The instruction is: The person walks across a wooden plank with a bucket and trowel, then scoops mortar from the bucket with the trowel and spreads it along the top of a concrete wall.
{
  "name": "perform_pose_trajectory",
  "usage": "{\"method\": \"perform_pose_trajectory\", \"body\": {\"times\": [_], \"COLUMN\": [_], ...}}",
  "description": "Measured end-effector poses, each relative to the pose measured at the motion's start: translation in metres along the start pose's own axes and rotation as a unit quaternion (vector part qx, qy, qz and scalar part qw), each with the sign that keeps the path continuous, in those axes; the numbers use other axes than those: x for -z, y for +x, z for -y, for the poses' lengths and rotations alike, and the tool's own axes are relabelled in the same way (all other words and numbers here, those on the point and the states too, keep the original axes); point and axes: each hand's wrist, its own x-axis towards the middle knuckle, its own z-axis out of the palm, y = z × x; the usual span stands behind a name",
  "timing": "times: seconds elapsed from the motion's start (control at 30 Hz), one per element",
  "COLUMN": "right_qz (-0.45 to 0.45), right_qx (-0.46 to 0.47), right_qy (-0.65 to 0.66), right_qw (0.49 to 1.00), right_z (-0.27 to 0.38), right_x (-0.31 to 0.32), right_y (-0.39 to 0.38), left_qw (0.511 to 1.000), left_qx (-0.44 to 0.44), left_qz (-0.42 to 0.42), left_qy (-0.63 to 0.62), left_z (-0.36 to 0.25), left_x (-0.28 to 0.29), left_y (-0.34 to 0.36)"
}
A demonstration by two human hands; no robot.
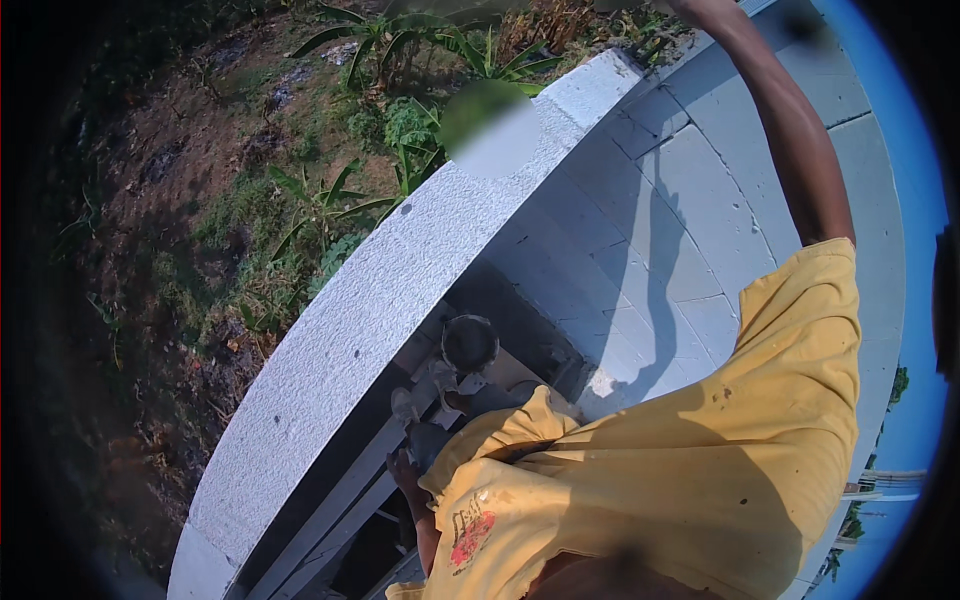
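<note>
Low on the left, my left hand (pixel 404 468) hangs in shade beside my leg, above pale planks (pixel 350 515). Its fingers look loosely apart, and I see nothing in them. My right arm (pixel 790 120) is raised along the block wall (pixel 720 150). At the top edge of the head view, my right hand (pixel 697 10) is near the wall's upper end; its fingers are cut off by the frame. A dark round bucket (pixel 470 343) stands by my pale, dusty shoes (pixel 404 404).
A broad white rough-topped wall (pixel 340 320) curves across the left. Beyond it, lower down, lie brown soil and green plants (pixel 325 200). The block wall to the right has visible joints and carries my arm's shadow (pixel 660 260). Sky shows at the far right.
</note>
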Motion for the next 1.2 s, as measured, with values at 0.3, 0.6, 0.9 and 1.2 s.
{"method": "perform_pose_trajectory", "body": {"times": [0.3,0.6,0.9,1.2], "right_qz": [0.008,0.483,0.644,0.534], "right_qx": [-0.120,-0.293,-0.119,0.143], "right_qy": [0.219,0.448,0.305,0.245], "right_qw": [0.968,0.693,0.692,0.796], "right_z": [-0.030,0.200,0.451,0.609], "right_x": [0.088,0.047,-0.128,-0.258], "right_y": [-0.237,-0.589,-0.769,-0.793], "left_qw": [0.975,0.823,0.831,0.907], "left_qx": [0.018,0.059,0.111,0.128], "left_qz": [0.083,0.231,0.217,0.239], "left_qy": [0.204,0.515,0.500,0.323], "left_z": [-0.106,-0.114,-0.047,0.089], "left_x": [0.006,0.004,-0.156,-0.328], "left_y": [0.005,0.033,0.203,0.381]}}
